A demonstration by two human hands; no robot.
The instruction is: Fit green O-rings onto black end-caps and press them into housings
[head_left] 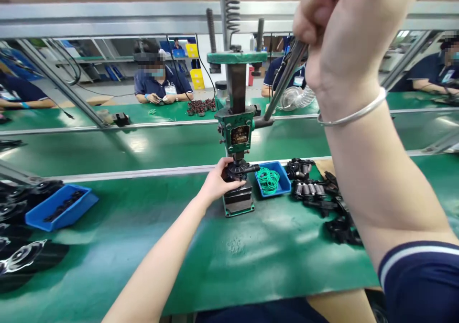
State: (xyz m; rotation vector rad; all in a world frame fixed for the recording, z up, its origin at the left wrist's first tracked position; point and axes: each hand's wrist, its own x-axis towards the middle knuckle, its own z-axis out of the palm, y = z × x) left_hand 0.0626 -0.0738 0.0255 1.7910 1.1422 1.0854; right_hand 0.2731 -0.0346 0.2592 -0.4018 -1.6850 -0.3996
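A green hand-lever press stands on the green bench in front of me. My left hand is wrapped around the side of a round black part that sits on the press base, under the ram. The ram's lower end meets the top of this part. A short black stub points right from it. Up at the top right, my right hand is closed around the upper end of the press lever; a bit of red knob shows above the fingers.
Right of the press, a blue bin holds green rings or cords. Black parts lie beyond it. To the left are another blue bin with small black pieces and several black housings. Co-workers sit behind the metal frame.
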